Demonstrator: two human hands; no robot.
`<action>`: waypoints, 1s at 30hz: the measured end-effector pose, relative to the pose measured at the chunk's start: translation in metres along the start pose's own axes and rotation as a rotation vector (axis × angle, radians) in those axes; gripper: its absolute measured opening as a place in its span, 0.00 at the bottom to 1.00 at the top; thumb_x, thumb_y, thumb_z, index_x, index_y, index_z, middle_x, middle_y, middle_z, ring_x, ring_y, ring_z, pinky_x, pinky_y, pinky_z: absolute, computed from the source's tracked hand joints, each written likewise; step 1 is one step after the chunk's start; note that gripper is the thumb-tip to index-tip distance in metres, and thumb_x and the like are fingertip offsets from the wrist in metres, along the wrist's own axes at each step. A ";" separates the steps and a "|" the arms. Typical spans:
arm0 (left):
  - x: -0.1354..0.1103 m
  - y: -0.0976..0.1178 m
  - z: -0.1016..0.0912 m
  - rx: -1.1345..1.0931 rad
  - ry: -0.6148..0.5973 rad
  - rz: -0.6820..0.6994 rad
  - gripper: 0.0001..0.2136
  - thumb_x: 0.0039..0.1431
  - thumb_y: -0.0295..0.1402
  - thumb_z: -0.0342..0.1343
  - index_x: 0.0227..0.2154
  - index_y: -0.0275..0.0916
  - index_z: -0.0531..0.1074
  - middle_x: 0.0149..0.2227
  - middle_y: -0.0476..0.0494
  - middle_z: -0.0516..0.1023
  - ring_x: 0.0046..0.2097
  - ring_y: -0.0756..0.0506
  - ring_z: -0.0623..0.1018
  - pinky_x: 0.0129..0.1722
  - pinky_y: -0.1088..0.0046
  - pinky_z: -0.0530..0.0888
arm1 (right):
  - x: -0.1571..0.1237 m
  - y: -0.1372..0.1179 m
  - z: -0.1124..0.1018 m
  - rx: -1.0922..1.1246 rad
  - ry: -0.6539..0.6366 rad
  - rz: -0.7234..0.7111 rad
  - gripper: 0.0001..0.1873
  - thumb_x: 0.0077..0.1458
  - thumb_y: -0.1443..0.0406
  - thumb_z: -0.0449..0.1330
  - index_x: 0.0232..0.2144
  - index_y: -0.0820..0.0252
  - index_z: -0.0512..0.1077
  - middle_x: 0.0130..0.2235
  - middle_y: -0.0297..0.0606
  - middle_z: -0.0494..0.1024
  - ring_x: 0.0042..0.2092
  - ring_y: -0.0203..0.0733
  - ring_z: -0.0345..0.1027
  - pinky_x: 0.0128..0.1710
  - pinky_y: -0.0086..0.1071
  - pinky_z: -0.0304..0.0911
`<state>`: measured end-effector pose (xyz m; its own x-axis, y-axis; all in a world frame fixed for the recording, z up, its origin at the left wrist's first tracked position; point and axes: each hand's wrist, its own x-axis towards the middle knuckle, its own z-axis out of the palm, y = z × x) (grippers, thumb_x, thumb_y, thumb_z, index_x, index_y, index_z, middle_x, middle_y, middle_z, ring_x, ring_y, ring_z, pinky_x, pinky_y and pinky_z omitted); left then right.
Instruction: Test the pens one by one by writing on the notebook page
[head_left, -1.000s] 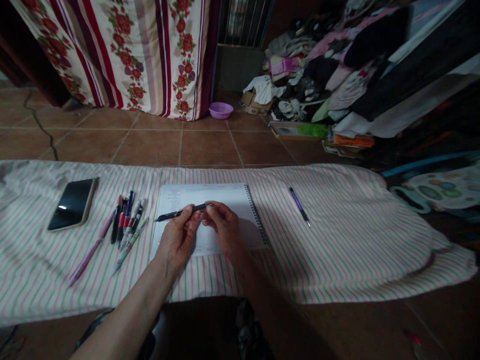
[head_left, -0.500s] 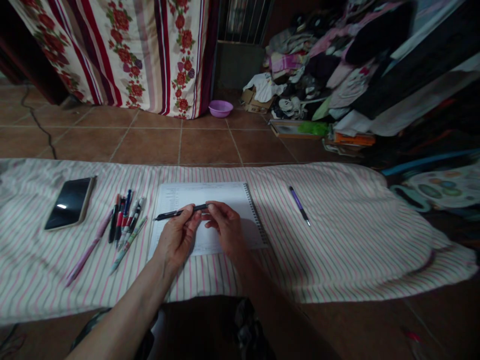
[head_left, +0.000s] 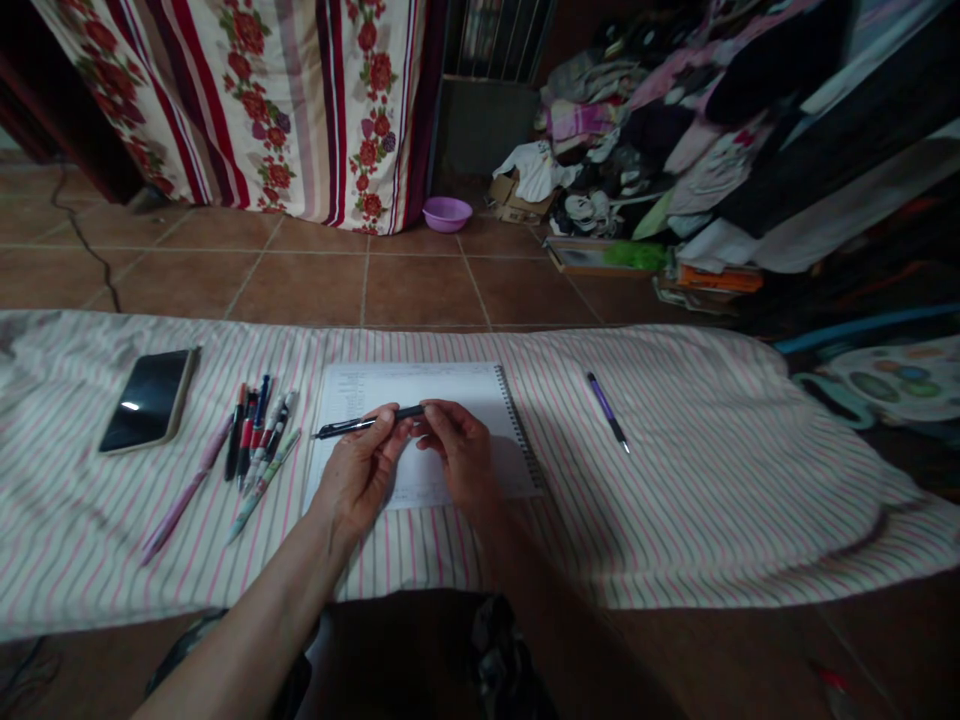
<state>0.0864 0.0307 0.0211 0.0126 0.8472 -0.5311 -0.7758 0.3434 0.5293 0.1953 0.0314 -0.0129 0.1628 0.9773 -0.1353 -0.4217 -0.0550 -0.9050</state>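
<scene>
Both my hands hold one black pen (head_left: 352, 425) level above an open spiral notebook (head_left: 480, 395) on a striped cloth (head_left: 675, 500). My left hand (head_left: 356, 475) pinches the pen's middle, tip pointing left. My right hand (head_left: 461, 455) pinches its right end. To the left of the notebook lie several pens (head_left: 255, 440) in a bunch and a pink pen (head_left: 184, 500). A purple pen (head_left: 607, 410) lies alone on the cloth to the right.
A dark phone (head_left: 148, 398) lies face up at the cloth's left. Beyond is brown tiled floor, a flowered curtain (head_left: 285, 100), a small purple bowl (head_left: 447, 213) and a heap of clothes (head_left: 660, 140) at the back right.
The hands and the black pen keep the same pose. Only the view has shifted slightly.
</scene>
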 end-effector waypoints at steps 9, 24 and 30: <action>-0.001 -0.001 0.000 0.016 -0.044 -0.013 0.10 0.55 0.15 0.48 0.29 0.28 0.73 0.25 0.44 0.76 0.25 0.54 0.76 0.28 0.86 0.75 | 0.001 0.002 -0.001 0.051 0.002 0.004 0.11 0.42 0.60 0.66 0.31 0.58 0.74 0.26 0.31 0.76 0.27 0.32 0.70 0.26 0.25 0.65; -0.008 0.018 -0.013 0.132 -0.041 -0.074 0.11 0.60 0.27 0.46 0.30 0.27 0.72 0.25 0.37 0.77 0.24 0.51 0.77 0.22 0.82 0.74 | 0.008 -0.012 -0.024 0.028 0.150 -0.018 0.12 0.40 0.58 0.66 0.27 0.59 0.73 0.24 0.31 0.74 0.25 0.31 0.65 0.24 0.25 0.60; -0.010 0.021 -0.017 0.283 -0.073 -0.174 0.10 0.56 0.17 0.48 0.24 0.26 0.71 0.23 0.38 0.77 0.19 0.55 0.73 0.19 0.86 0.72 | 0.007 -0.014 -0.026 0.037 0.120 0.015 0.13 0.42 0.58 0.65 0.30 0.57 0.72 0.28 0.31 0.76 0.28 0.33 0.70 0.20 0.22 0.56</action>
<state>0.0597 0.0228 0.0263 0.1825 0.7894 -0.5861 -0.5525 0.5755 0.6030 0.2259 0.0333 -0.0119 0.2606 0.9449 -0.1983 -0.4569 -0.0602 -0.8875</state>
